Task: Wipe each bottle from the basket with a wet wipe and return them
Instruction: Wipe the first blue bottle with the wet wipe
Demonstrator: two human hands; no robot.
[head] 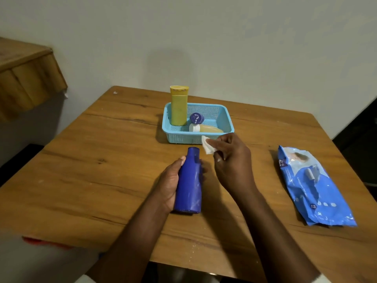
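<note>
I am in the wiping step, with the blue bottle [189, 180] out of the basket [228, 119] and lying in my left hand [170, 184], fingers curled round its body, cap end pointing to twelve o'clock. My right hand [230, 160] pinches the folded wet wipe [208, 145] just beside the bottle's neck, at about one o'clock from it, not touching as far as I can tell. Next I judge the wipe must come down onto the bottle and travel along it while I turn it. The tall yellow bottle [179, 107], a small blue-capped one [196, 117] and a lying white-capped one [206, 128] wait in the basket at twelve o'clock; the wipes pack [312, 184] lies at three.
</note>
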